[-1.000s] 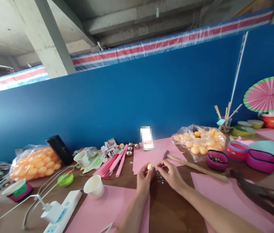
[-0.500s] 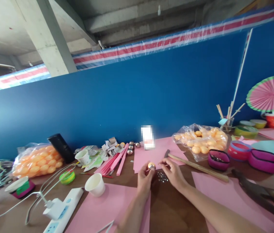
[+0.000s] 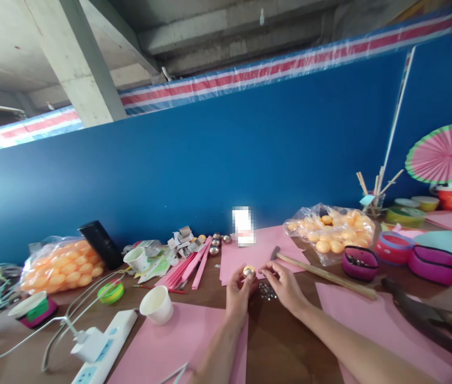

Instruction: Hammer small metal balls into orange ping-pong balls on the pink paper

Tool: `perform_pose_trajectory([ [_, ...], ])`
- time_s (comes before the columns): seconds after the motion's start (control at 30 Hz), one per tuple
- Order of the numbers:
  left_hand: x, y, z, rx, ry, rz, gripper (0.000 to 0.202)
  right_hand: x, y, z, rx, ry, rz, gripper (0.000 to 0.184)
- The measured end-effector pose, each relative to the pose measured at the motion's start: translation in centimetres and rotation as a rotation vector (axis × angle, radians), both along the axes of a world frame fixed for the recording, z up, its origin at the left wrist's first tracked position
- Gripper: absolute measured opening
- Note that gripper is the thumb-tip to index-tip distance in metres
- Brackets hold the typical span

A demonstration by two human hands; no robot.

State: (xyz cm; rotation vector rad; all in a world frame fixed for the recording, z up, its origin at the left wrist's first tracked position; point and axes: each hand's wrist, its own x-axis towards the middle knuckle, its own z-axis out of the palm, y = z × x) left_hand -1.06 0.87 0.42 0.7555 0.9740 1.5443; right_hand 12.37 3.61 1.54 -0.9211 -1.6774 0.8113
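Observation:
My left hand grips a small orange ball between thumb and fingers. Part of the ball's surface is shiny and metallic. Just right of it, my right hand is pinched together, its fingertips close to the ball; whatever lies between them is too small to make out. Beneath and between the hands, a little pile of shiny metal pieces lies on the brown table. A hammer with a wooden handle rests beyond my right hand. Several silvery balls sit farther back.
Bags of orange balls stand at left and right. A white cup and a power strip are left of my hands. To the right are a magenta container with small metal pieces and a dark curved tool. A blue partition closes off the back.
The ball in my left hand has turned or tilted slightly, so its shiny part faces up more. My right hand has shifted slightly left, staying close to the ball.

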Motion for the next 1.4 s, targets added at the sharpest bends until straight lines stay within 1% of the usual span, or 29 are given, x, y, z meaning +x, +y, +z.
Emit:
perform_pose_trajectory([
  [0.13,-0.1,0.4,-0.8,0.024,0.01,-0.003,0.052,0.0,0.1,0.0,0.008,0.001,-0.003,0.018],
  [0.27,-0.2,0.6,-1.2,0.048,0.059,0.001,0.053,-0.1,0.1,-0.1,0.028,-0.014,0.031,0.015],
  [0.57,-0.1,-0.1,-0.4,0.061,0.089,-0.033,0.049,-0.4,-0.4,0.0,-0.014,0.001,0.12,0.012],
  [0.7,-0.1,0.0,-0.5,0.06,0.091,-0.015,0.047,-0.5,-0.6,0.2,-0.029,0.007,0.133,0.011],
  [0.8,0.0,0.0,-0.6,0.057,0.068,-0.001,0.049,-0.5,-0.6,0.4,-0.039,0.012,0.136,0.011],
  [0.93,0.0,0.0,-0.6,0.049,0.018,-0.027,0.052,-0.3,-0.7,0.5,-0.065,0.004,0.151,0.011],
  [1.07,0.0,-0.1,-0.4,0.049,-0.026,-0.021,0.049,-0.2,-0.9,0.6,-0.076,0.002,0.168,0.012],
  [1.4,0.0,0.0,-0.4,0.063,-0.017,-0.04,0.047,-0.3,-0.8,0.5,-0.058,-0.015,0.155,0.01],
])
